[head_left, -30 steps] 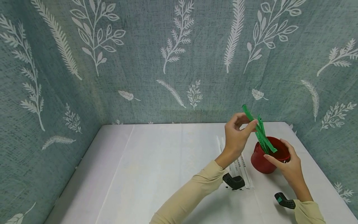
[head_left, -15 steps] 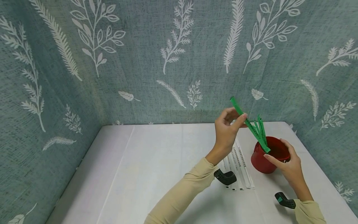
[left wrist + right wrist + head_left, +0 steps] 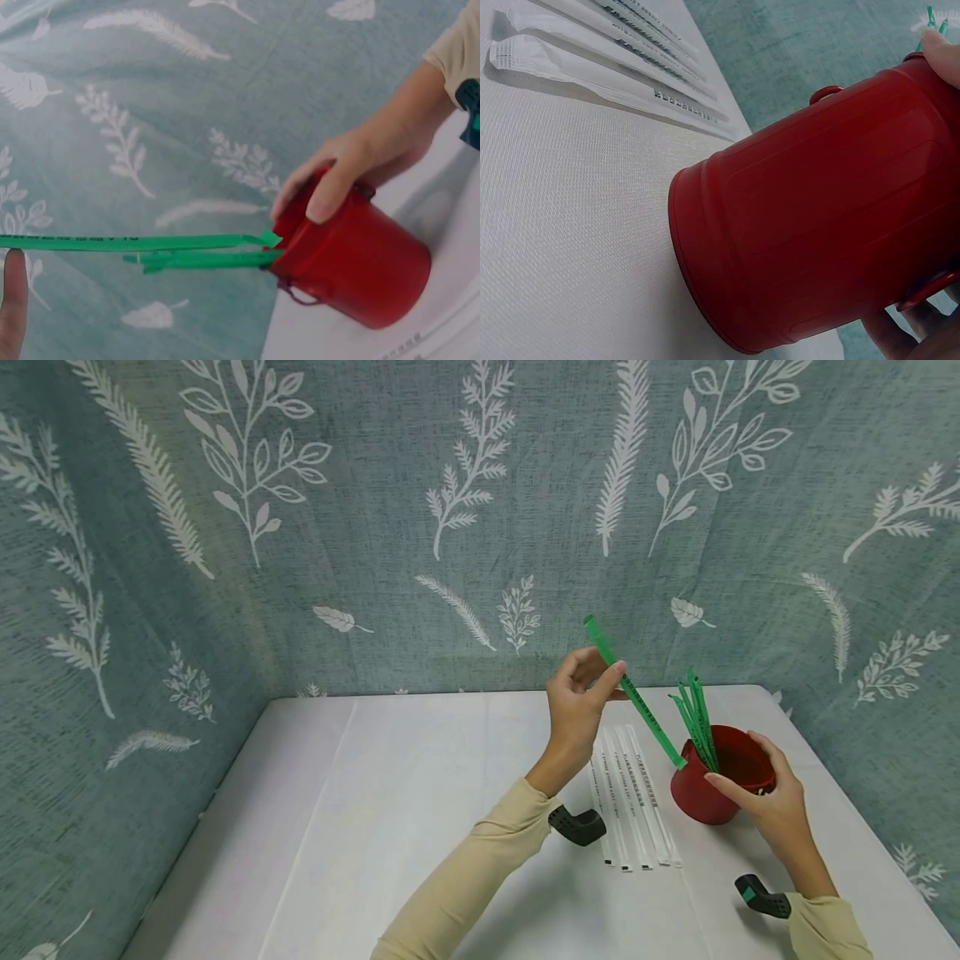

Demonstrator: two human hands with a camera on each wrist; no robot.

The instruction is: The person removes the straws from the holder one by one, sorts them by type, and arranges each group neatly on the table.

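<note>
Left hand (image 3: 576, 706) pinches a single green packet (image 3: 648, 716) by the pail's rim; right hand (image 3: 783, 806) curls wide round one red pail (image 3: 701, 797), near the worktop's (image 3: 420, 802) right edge! Several bunched greens (image 3: 702, 722) inside, at least four white packets (image 3: 651, 806) alongside.

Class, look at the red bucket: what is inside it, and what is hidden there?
Several green packets poke up from inside the red bucket, which covers their lower ends; its bottom cannot be made out.
</note>
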